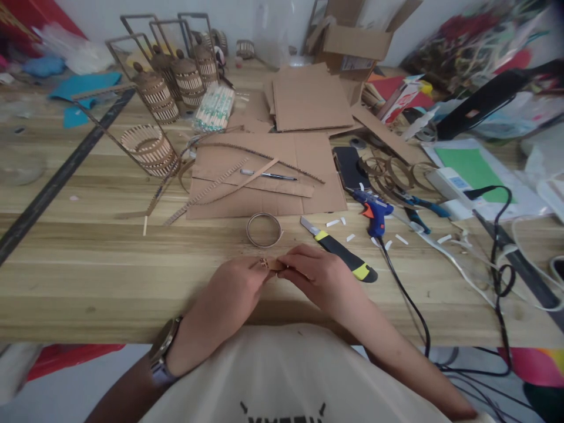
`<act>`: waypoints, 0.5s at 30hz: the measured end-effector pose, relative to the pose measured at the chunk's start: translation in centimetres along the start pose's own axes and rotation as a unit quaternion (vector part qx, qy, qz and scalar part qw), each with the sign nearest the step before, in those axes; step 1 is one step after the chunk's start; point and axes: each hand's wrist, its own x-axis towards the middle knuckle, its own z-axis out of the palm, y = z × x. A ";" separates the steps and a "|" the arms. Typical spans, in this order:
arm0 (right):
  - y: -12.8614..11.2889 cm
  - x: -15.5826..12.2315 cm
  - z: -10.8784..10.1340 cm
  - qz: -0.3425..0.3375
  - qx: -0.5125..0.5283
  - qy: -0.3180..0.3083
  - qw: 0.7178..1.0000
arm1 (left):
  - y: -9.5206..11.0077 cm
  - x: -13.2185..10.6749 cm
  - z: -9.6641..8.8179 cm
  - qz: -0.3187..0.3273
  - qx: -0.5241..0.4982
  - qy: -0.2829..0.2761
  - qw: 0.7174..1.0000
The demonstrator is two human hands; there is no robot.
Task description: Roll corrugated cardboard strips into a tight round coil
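Head camera: a person in a pale top is working at a wooden table (110,288), both hands meeting near its front edge. The left hand (233,288) is curling its fingers nearly closed over one end of a short brown cardboard strip (274,265), its thumb mostly hidden, while the right hand (319,273) is pinching the other end between thumb and fingertips. Just beyond the knuckles, a thin coiled ring (263,230) is lying flat.

Trouble could be coming from several sides. Too hard a pinch or too sharp a bend could be creasing the strip. A utility knife (341,251) is resting just beside the right hand, its metal end pointing away from the person, so a careless forward reach could be bringing fingers onto the blade. Farther right, a blue glue gun (376,217) is trailing its black cable (408,299) over the table's edge, where a snagging forearm could be dragging it down.
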 end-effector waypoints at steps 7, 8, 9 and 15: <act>0.2 0.4 0.6 0.053 0.125 0.085 0.987 | -0.2 0.2 -0.5 -0.048 -0.048 0.060 0.996; 0.3 0.3 0.7 0.066 0.150 0.102 0.981 | -0.2 0.2 -0.5 -0.067 -0.074 0.066 0.993; 0.5 0.3 0.8 0.076 0.169 0.118 0.976 | -0.2 0.2 -0.5 -0.088 -0.102 0.064 0.989; 0.8 0.1 0.8 0.106 0.202 0.121 0.966 | -0.2 0.3 -0.5 -0.157 -0.201 0.015 0.967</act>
